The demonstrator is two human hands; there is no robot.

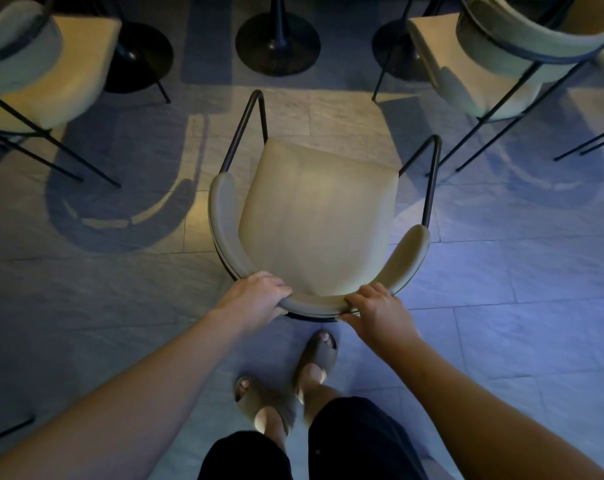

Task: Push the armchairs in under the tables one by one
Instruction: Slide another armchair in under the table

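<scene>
From the head camera, you are gripping the curved backrest (pixel 314 303) of the middle armchair (pixel 318 216) with your left hand (pixel 255 296) and right hand (pixel 376 310), fingers curled over it, so be steering it straight toward the round table base (pixel 278 43) ahead, between the two neighbouring chairs.

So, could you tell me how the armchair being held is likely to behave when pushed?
The armchair probably slides lightly, given its thin metal frame. Pushed high, where the left hand and right hand grip the backrest, it may tip forward slightly.
</scene>
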